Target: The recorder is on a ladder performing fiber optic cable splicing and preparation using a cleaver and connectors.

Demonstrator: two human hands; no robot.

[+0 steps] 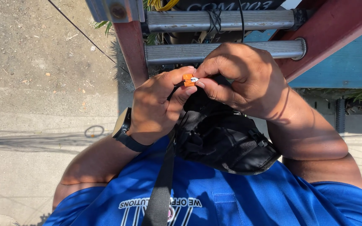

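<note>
I pinch a small orange connector [188, 79] between my left hand [158, 106] and right hand [239, 79] (ladder rung [223, 51] just behind), apparently seating its white part; next calls for firm squeezing.

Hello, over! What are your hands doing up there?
Left hand and right hand both pinching a small orange clip. Black bag hangs below. Ladder rung close behind.

Connector [188, 79] between both hands' fingertips, above pouch [225, 140], before ladder rungs [223, 50].
</note>
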